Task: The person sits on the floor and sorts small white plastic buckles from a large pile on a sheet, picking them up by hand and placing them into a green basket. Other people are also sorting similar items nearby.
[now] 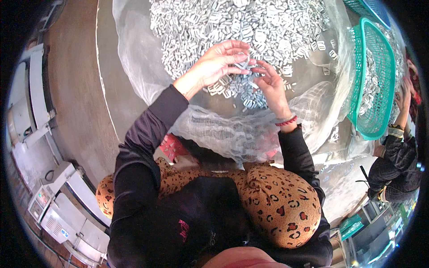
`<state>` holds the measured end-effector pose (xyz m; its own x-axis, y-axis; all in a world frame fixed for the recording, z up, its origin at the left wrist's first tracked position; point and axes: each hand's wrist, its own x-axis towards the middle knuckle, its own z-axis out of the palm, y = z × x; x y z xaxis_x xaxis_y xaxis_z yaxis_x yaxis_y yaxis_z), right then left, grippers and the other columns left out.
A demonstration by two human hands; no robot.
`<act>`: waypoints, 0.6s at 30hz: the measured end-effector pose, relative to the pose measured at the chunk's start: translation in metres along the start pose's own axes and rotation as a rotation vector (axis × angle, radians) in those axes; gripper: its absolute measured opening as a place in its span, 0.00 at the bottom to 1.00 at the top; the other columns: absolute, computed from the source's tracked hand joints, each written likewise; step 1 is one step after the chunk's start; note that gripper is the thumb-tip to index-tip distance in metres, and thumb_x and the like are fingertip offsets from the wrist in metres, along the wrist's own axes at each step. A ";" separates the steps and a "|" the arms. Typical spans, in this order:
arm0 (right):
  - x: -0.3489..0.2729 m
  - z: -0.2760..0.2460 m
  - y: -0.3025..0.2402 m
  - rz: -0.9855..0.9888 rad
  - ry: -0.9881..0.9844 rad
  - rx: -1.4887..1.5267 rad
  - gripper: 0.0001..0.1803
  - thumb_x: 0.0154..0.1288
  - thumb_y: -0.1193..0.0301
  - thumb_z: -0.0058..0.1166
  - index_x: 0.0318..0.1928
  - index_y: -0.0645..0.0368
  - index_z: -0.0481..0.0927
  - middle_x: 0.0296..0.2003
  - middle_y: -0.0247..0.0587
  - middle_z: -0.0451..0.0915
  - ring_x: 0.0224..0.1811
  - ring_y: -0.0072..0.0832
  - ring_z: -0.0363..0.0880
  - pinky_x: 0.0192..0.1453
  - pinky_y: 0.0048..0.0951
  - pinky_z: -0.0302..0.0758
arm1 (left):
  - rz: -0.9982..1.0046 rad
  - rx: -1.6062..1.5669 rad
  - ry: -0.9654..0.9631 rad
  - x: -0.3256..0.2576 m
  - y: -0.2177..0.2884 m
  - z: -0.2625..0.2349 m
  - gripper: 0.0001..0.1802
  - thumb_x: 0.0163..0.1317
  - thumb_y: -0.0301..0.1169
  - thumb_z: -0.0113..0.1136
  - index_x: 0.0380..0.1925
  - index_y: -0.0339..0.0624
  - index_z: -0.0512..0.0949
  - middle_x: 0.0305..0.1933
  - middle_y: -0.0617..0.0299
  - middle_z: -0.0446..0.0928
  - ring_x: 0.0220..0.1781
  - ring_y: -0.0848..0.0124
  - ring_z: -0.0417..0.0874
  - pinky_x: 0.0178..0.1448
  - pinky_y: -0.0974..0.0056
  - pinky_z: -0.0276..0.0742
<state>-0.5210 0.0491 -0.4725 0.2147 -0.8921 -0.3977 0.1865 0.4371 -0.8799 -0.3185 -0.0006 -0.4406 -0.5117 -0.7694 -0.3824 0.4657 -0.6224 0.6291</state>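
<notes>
My left hand (pixel 217 63) pinches a pale bluish looped piece (pixel 243 61), which looks like plastic, between thumb and fingers. From the right, the curled fingertips of my right hand (pixel 271 85) close on the same piece; a red band circles that wrist. Both hands are raised over a big heap of small grey-white slider buckles (pixel 232 27). Right below them lies a little cluster of bluer pieces (pixel 253 94), partly hidden by my fingers.
Sheer white mesh cloth (pixel 214 127) surrounds the heap on the tabletop (pixel 118 96). At the right stands a green plastic basket (pixel 376 127) beside more pieces. A co-worker's hand (pixel 403 96) is beyond it. White machines (pixel 67 210) line the left side.
</notes>
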 end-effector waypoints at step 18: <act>0.033 0.000 0.025 -0.469 -0.078 -1.430 0.21 0.60 0.60 0.56 0.53 0.45 0.68 0.33 0.46 0.73 0.39 0.46 0.76 0.37 0.41 0.76 | 0.319 1.980 -0.023 -0.038 -0.044 -0.040 0.14 0.56 0.38 0.59 0.36 0.40 0.72 0.36 0.55 0.77 0.27 0.58 0.82 0.30 0.55 0.76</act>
<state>-0.5089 0.0309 -0.5073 0.4597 -0.8870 -0.0423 -0.8045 -0.3959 -0.4427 -0.2906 0.0502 -0.4807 -0.6023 -0.7876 -0.1303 -0.7587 0.5140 0.4003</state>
